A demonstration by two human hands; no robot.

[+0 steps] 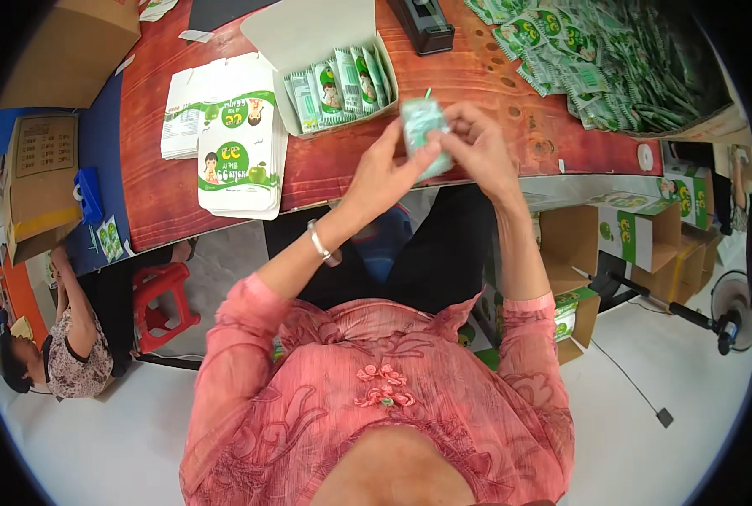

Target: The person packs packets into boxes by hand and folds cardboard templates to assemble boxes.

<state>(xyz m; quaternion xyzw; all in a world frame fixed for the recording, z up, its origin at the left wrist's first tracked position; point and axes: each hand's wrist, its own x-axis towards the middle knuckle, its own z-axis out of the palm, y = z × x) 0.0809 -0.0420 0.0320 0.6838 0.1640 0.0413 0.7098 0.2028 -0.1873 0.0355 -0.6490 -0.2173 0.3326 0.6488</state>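
Observation:
Over the table's near edge I hold a small green-and-white sachet (421,122) in front of me. My left hand (386,169) grips it from the left, its thumb across the lower part. My right hand (483,153) pinches its right side, fingers curled. A thin green tip sticks up above the sachet; whether more than one is held cannot be told. Just beyond my left hand, an open white carton (285,29) holds a row of upright sachets (348,82). Flat printed cartons (239,181) lie stacked to its left.
A heap of loose sachets (595,59) fills a cardboard box (709,126) at the far right. A black tape dispenser (426,27) stands at the back. Brown boxes (566,244) and a fan (734,312) are right of me. A co-worker (76,350) and a red stool (163,308) are left.

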